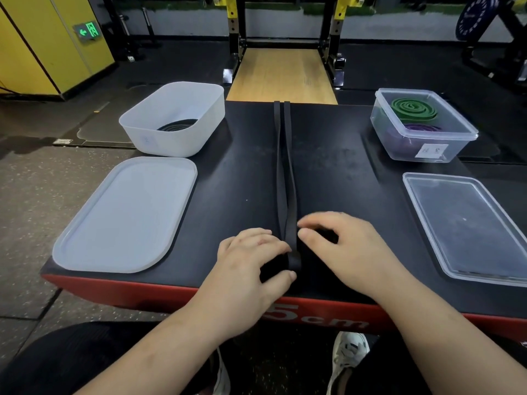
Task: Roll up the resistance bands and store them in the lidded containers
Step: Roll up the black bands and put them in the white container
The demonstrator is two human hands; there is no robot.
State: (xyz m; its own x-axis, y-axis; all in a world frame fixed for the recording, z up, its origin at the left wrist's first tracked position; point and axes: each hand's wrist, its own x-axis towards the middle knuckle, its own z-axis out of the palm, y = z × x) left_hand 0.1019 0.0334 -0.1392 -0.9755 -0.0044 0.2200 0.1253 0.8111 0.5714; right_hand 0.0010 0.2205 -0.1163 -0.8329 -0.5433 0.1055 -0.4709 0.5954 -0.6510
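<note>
A black padded platform (336, 172) has two bare lanes, one on each side of a black band (285, 166) lying lengthwise down its middle. A white tub (171, 138) and flat white lid (125, 212) border the left lane; a clear container (422, 151) and clear lid (467, 223) border the right. The left hand (251, 260) and right hand (342, 246) crowd the band's near end, the right apparently touching it
</note>
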